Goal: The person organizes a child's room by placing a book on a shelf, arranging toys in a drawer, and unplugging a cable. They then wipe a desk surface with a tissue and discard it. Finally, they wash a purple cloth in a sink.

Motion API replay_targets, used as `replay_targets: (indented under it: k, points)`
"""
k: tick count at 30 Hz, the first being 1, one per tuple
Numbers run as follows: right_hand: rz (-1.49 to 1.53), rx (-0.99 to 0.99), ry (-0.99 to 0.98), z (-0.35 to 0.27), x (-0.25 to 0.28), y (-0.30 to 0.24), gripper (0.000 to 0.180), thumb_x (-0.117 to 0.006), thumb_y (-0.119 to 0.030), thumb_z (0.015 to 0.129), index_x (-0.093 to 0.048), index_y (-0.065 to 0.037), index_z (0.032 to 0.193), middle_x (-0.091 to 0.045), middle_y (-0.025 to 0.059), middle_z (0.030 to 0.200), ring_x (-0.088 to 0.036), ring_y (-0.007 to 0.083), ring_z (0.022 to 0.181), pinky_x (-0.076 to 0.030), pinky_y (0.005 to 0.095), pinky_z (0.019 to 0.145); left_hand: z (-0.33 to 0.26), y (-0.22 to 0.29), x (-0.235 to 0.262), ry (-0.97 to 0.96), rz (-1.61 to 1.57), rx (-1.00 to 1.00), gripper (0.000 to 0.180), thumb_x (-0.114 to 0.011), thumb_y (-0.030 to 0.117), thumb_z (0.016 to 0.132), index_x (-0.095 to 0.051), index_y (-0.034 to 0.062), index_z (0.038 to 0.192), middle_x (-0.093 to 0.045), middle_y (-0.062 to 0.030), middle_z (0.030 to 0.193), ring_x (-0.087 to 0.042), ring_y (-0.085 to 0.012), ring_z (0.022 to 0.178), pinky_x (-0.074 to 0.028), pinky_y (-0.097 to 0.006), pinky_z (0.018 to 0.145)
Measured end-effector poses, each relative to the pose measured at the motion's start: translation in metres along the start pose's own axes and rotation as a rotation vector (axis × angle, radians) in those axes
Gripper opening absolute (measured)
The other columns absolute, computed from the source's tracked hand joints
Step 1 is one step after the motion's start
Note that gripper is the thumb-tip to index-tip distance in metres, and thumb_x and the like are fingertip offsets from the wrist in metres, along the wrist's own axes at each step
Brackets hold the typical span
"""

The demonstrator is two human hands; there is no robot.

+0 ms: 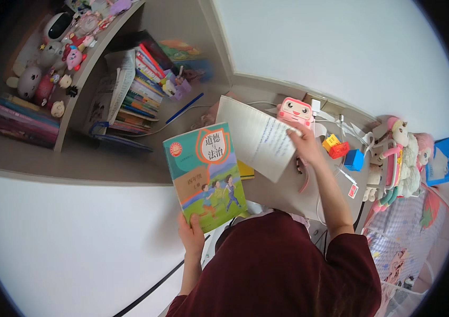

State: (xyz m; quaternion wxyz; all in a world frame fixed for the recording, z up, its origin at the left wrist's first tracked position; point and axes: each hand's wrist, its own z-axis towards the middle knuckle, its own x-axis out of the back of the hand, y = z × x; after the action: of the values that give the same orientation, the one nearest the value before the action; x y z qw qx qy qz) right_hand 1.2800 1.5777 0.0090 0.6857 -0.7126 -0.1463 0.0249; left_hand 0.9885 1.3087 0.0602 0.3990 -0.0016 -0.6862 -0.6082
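Thumb [196, 220] of left hand [190, 234] on textbook [203, 177]

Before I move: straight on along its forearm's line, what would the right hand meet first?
Probably the boxy pink gadget with a cartoon face, just beyond the right hand; depth is unclear.

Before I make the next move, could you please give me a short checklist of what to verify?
1. Left hand grips green book: ok, near its lower left corner.
2. Right hand grips white paper: ok, by its right side.
3. Book and paper not touching: cannot tell, they overlap in view.
4. Desk free of loose things: not ok, red block and blue block there.
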Motion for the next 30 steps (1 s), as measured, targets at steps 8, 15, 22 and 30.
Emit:
replay_targets:
  k: [8, 15, 22, 30]
  points:
    - [-0.08, -0.021, -0.281, -0.027, 0.114, -0.108, 0.015, -0.058, -0.008, 0.087, -0.062, -0.003, 0.1, -0.062, 0.0023, 0.094, -0.055, 0.0094, 0.09, -0.046, 0.0258, 0.079, 0.02, 0.006, -0.02, -0.053, -0.072, -0.053, 0.028, -0.045, 0.015, 0.094, -0.047, -0.001, 0.117, -0.059, -0.016, 0.104, -0.058, -0.0246, 0.094, -0.044, -0.034, 0.083]
    - [-0.297, 0.128, -0.77, -0.017, 0.096, -0.171, 0.021, -0.06, -0.014, 0.087, -0.064, -0.006, 0.105, -0.064, 0.0035, 0.099, -0.057, 0.014, 0.092, -0.045, 0.029, 0.082, 0.045, 0.002, -0.042, -0.203, -0.105, -0.066, 0.032, -0.042, 0.013, 0.095, -0.043, -0.0005, 0.125, -0.055, -0.0122, 0.114, -0.051, -0.0187, 0.104, -0.042, -0.032, 0.089]
    - [-0.705, 0.505, -0.57, -0.005, 0.016, -0.175, 0.015, -0.058, -0.017, 0.087, -0.064, -0.01, 0.099, -0.062, 0.0069, 0.098, -0.057, 0.0251, 0.094, -0.047, 0.0351, 0.078, 0.042, 0.014, -0.057, -0.497, -0.613, 0.12, 0.032, -0.04, 0.014, 0.096, -0.044, -0.0005, 0.125, -0.055, -0.0077, 0.112, -0.051, -0.0144, 0.104, -0.04, -0.029, 0.091]
    - [-0.664, 0.715, -0.053, -0.002, -0.018, -0.115, 0.056, -0.064, -0.006, 0.079, -0.042, -0.01, 0.131, -0.042, 0.0137, 0.132, -0.045, 0.0328, 0.118, -0.041, 0.0388, 0.096, 0.043, -0.015, -0.09, -0.41, -0.493, 0.042, 0.038, -0.049, 0.017, 0.093, -0.043, -0.0009, 0.126, -0.055, -0.0111, 0.116, -0.052, -0.0164, 0.105, -0.041, -0.031, 0.09]
